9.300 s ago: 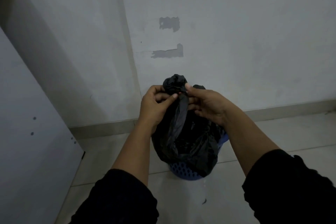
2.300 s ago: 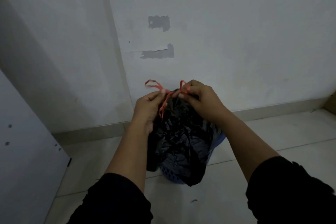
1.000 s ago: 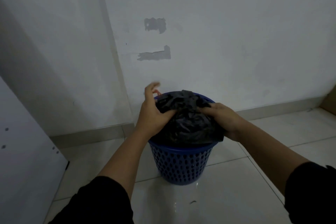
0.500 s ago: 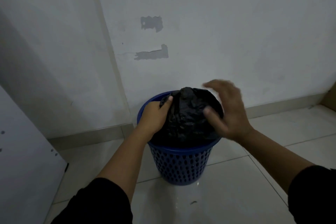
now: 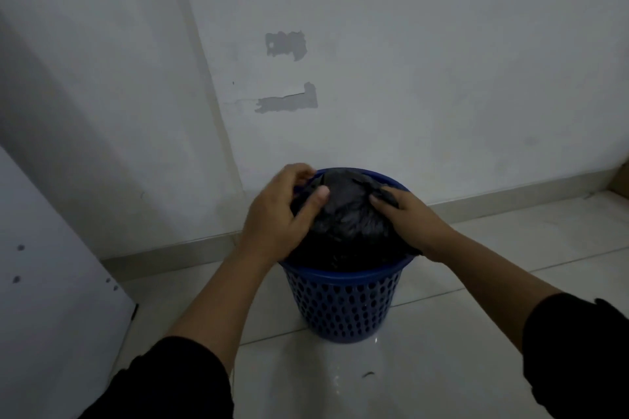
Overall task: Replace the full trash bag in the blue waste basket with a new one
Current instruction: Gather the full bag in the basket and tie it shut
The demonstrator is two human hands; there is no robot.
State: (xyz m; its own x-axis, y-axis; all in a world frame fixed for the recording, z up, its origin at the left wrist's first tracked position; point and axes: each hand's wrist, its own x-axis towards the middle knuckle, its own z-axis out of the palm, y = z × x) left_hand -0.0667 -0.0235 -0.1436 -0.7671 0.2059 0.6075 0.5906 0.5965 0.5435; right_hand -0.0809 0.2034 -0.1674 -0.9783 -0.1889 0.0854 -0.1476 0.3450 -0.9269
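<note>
A blue perforated waste basket point(image 5: 343, 306) stands on the tiled floor close to the wall. A bulging black trash bag point(image 5: 347, 214) fills its top and rises above the rim. My left hand point(image 5: 279, 214) grips the bag's left side, thumb on top and fingers curled over the far edge by the rim. My right hand point(image 5: 408, 218) grips the bag's right side, with a fold of black plastic over its fingertips. The red ties are hidden.
A white wall with grey patches point(image 5: 289, 99) rises right behind the basket. A white panel point(image 5: 44, 299) stands at the left. A cardboard corner point(image 5: 621, 180) shows at the far right. A small dark scrap point(image 5: 367, 374) lies on the pale tiles in front.
Half a second ago my right hand was lifted and blurred above the bag; now it is down on the bag's right side. My left hand has shifted further over the bag's top.
</note>
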